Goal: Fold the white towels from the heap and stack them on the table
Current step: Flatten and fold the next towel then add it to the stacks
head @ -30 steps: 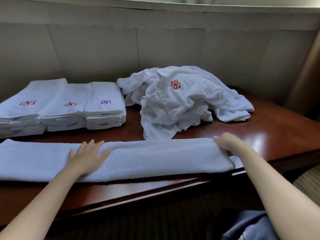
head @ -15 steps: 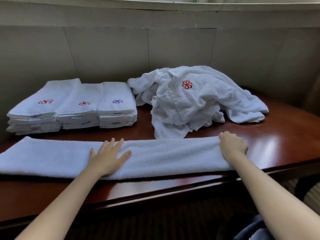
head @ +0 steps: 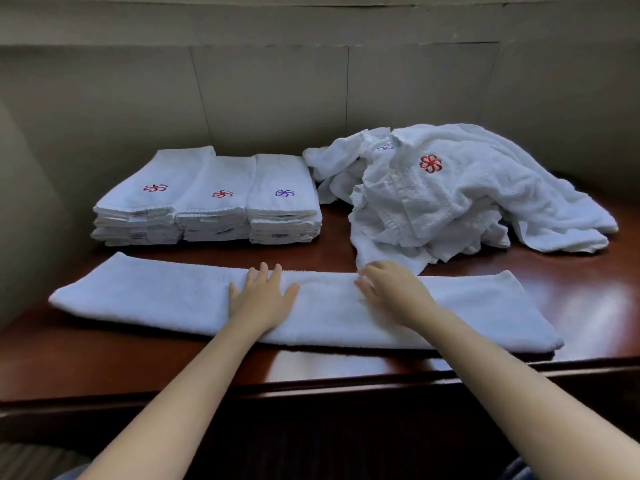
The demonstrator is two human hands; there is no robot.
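A white towel (head: 162,299), folded into a long narrow strip, lies across the front of the dark wooden table (head: 104,355). My left hand (head: 261,299) presses flat on the strip near its middle, fingers spread. My right hand (head: 389,289) rests on the strip just to the right of it, fingers straight. The heap of unfolded white towels (head: 460,195), one showing a red flower emblem, sits behind at the right. Three stacks of folded towels (head: 207,202) stand side by side at the back left.
A pale panelled wall (head: 277,91) runs close behind the stacks and the heap. The table's front edge (head: 311,386) lies just below the strip. Bare wood shows at the far right (head: 588,289) and front left.
My right hand has left the strip's right end and slid left to its middle, next to my left hand. The view has shifted, so everything sits further right in frame.
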